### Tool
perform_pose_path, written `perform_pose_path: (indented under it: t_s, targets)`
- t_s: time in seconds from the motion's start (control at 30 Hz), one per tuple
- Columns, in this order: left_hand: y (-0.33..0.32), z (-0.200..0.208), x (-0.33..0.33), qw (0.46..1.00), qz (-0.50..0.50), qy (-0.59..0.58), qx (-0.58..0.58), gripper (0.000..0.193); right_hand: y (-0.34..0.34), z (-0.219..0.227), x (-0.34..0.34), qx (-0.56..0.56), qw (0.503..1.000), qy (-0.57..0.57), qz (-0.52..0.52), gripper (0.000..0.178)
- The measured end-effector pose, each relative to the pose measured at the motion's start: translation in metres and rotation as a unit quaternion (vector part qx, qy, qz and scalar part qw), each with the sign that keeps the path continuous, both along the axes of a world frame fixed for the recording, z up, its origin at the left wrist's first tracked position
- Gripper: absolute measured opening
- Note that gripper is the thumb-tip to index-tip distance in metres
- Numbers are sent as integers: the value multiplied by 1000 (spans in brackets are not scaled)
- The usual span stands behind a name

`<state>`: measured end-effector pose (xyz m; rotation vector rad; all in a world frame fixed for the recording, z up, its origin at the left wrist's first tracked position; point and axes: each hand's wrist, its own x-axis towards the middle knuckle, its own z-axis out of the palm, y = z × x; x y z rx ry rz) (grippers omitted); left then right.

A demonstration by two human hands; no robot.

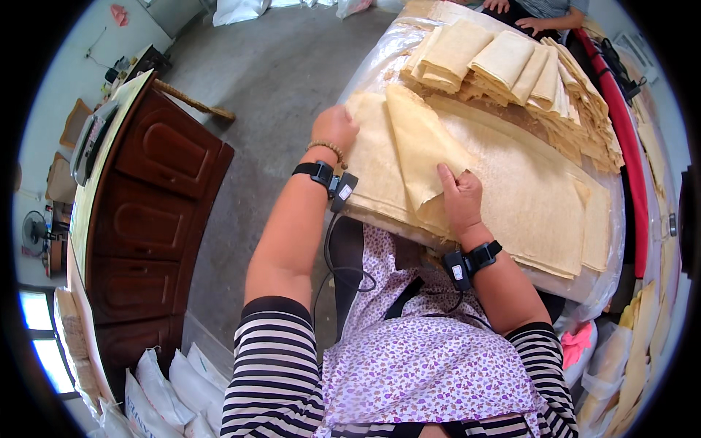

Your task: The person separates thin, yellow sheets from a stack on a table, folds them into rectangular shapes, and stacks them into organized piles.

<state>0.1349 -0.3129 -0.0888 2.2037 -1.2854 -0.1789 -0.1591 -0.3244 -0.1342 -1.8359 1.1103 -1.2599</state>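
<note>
A wide stack of thin tan sheets (518, 197), which look like tofu skin, lies on the table in front of me. Across its left part, one tofu skin sheet (423, 142) is partly lifted and folded over into a pointed flap. My right hand (464, 201) pinches the near edge of that flap, thumb on top. At the stack's far left edge, my left hand (336, 128) is closed and slightly blurred; its fingertips are hidden, so what it grips cannot be made out. Beyond the stack sit several folded tofu skin bundles (504, 58), overlapping in a row.
Clear plastic covers the table (365, 62). Another person's hand (533, 25) rests at the far side. A dark wooden cabinet (146, 212) stands to my left, with white sacks (175, 383) near it. A cable (332, 255) hangs from my left wrist.
</note>
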Motion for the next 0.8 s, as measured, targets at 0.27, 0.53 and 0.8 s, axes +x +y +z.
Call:
perform_pose_path:
  t_s: [0.27,0.53,0.8]
  targets:
    - [34,3,94,923,163,-304,-168,14,11,21,0,40,998,39,-9,51]
    - [-21,-4,-28,960,-252,-120,-10,24,8,16,-5,37,999,32,-2,48]
    - [-25,-30,-54,961,-209,-158,-93,40,9,19,-7,99,987,-123,16,46]
